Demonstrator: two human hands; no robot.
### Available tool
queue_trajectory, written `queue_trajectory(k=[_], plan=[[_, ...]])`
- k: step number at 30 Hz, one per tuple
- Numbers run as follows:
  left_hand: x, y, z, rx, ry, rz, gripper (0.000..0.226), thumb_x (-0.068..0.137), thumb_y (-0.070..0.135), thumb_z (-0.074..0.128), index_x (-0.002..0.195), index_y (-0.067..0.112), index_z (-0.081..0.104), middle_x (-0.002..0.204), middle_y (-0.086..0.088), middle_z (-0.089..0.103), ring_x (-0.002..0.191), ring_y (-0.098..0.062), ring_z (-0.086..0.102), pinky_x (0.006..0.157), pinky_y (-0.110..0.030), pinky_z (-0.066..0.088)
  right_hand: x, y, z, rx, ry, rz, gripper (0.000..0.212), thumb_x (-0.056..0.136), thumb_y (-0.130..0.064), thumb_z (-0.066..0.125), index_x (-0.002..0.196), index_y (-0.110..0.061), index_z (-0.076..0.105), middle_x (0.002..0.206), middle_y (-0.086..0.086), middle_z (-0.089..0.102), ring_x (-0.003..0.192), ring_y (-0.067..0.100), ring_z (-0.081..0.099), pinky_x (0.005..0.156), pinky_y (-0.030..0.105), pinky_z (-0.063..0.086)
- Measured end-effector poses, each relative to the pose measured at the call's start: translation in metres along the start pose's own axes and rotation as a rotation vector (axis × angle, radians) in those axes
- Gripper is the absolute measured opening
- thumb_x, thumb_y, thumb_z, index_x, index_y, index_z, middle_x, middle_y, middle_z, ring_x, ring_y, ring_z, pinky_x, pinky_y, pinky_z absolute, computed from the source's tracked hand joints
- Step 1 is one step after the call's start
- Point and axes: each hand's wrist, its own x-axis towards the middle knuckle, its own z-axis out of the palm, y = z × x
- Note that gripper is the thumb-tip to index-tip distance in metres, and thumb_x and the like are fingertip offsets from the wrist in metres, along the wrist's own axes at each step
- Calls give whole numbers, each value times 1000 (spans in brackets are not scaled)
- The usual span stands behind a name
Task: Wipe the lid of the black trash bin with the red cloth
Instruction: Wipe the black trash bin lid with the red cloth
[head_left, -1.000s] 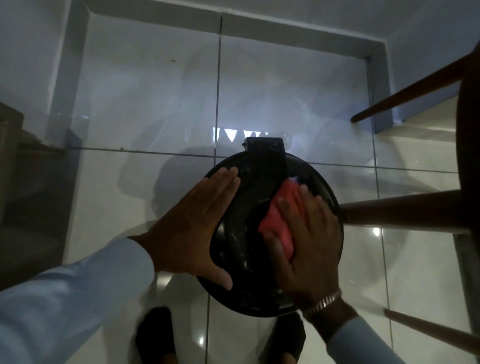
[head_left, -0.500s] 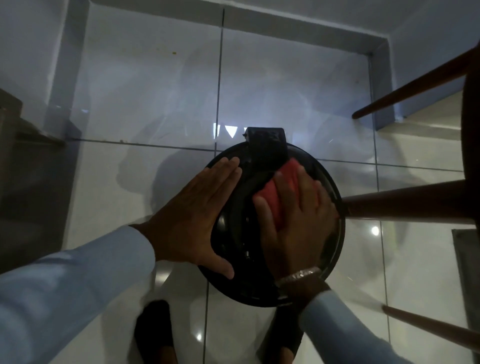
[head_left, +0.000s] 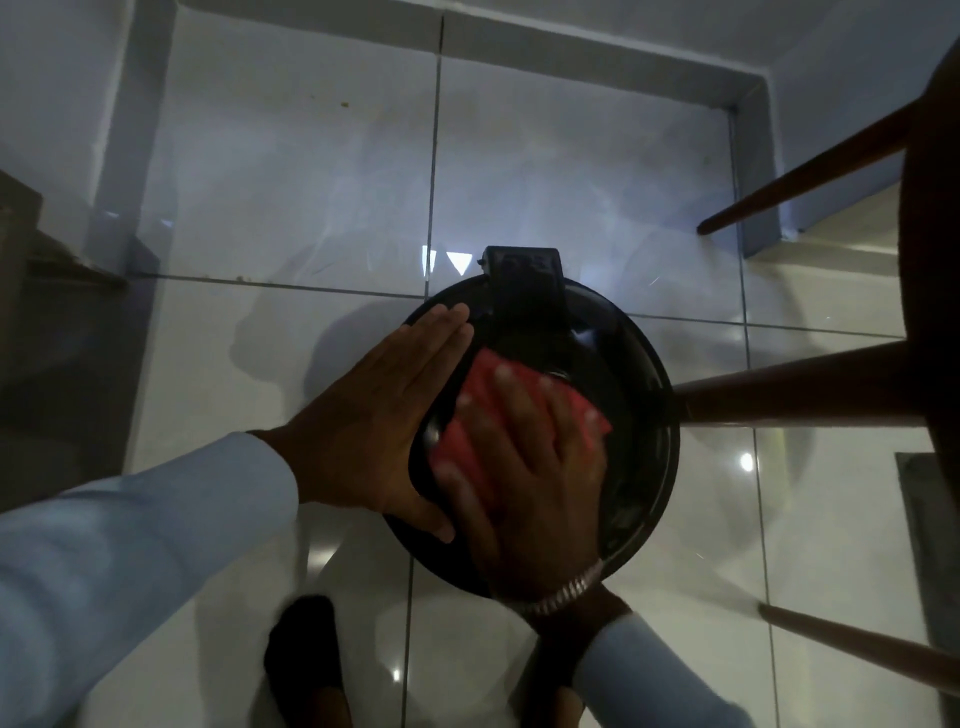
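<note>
The right hand (head_left: 524, 467) lies palm down with its fingers spread flat over the red cloth (head_left: 480, 410), pressing it onto the lid (head_left: 639, 415) of the black trash bin rather than pinching it; its grip is apart, laid open on the fabric. The cloth sits left of the lid's middle, with a corner showing past the fingertips toward the right and another edge showing beside the thumb. The fingers look slightly blurred. A metal bracelet (head_left: 563, 595) circles the right wrist, above a pale blue sleeve (head_left: 644, 675). The left hand (head_left: 384, 431) is also flat, fingers straight and held together, its grip open, resting against the lid's left rim with the thumb lying across the near-left edge; it holds nothing. The two hands are just beside each other, the left thumb touching or nearly touching the right hand. At the lid's far edge a black hinge block (head_left: 524, 280) juts out. The bin stands on glossy white floor tiles (head_left: 291, 208). Dark wooden chair legs (head_left: 795, 395) reach in from the right, one ending right beside the lid's right rim. Dark shoes (head_left: 306, 660) show at the bottom.
</note>
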Motion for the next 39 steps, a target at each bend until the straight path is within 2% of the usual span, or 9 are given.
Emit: queue_trajectory(k=[3, 9, 15, 21, 27, 29, 34, 36, 39], plan=[[1, 2, -4, -5, -26, 0, 152, 47, 94, 60, 155, 15, -13, 165, 0, -19, 151, -16, -17, 119, -34, -3, -31, 35, -19, -85, -61, -121, 56, 93, -59, 47, 140, -30, 43, 156, 4, 39, 142, 33, 37, 110, 68, 29], [2, 0, -1, 26, -4, 8, 152, 47, 96, 56, 155, 14, -12, 166, -3, -16, 152, -20, -14, 121, -42, 2, 41, 20, -8, -51, 107, 297, 54, 91, -60, 47, 139, -35, 42, 158, 3, 38, 144, 36, 34, 114, 59, 27], [-1, 1, -2, 25, -6, 12, 153, 46, 95, 59, 156, 15, -10, 166, -2, -15, 152, -17, -14, 121, -41, 5, -31, 36, -8, -72, -32, -176, 56, 94, -58, 48, 142, -29, 42, 158, 3, 32, 146, 33, 31, 115, 64, 25], [2, 1, 0, 24, -2, 4, 153, 46, 94, 60, 155, 17, -14, 165, 1, -18, 151, -16, -17, 121, -36, -1, 31, 33, -14, -13, 143, 413, 55, 94, -56, 44, 143, -33, 34, 159, 4, 37, 144, 34, 35, 115, 59, 31], [3, 1, 0, 20, 10, 25, 152, 47, 92, 64, 156, 14, -8, 166, -2, -13, 153, -18, -12, 123, -33, -1, -27, 31, -6, -58, -34, -224, 55, 93, -57, 50, 140, -30, 42, 159, 2, 32, 148, 29, 27, 119, 60, 21], [3, 2, -1, 10, -8, 7, 154, 45, 92, 65, 156, 17, -11, 165, 2, -18, 151, -15, -17, 120, -25, -8, -40, 59, -21, -75, -58, -186, 58, 92, -55, 48, 142, -28, 36, 157, 5, 31, 145, 28, 28, 117, 59, 25], [4, 3, 0, 29, 12, 29, 153, 47, 93, 61, 156, 13, -10, 166, -3, -15, 151, -15, -16, 119, -19, -13, 29, 38, -18, 5, 136, 376, 62, 92, -54, 49, 145, -30, 30, 159, 6, 34, 144, 34, 34, 116, 59, 30], [4, 2, 0, 36, 34, 38, 152, 47, 93, 61, 156, 9, -6, 166, -7, -11, 152, -18, -13, 122, -27, -7, 39, 9, -4, -22, 103, 314, 62, 92, -53, 48, 147, -31, 30, 163, 5, 27, 149, 35, 22, 116, 65, 22], [6, 1, 2, 25, 35, 59, 150, 50, 91, 62, 156, 8, -3, 166, -10, -7, 153, -22, -8, 124, -42, 5, -5, -2, 2, -42, -9, -30, 61, 90, -53, 54, 144, -31, 36, 162, 5, 29, 150, 35, 23, 115, 67, 20]])
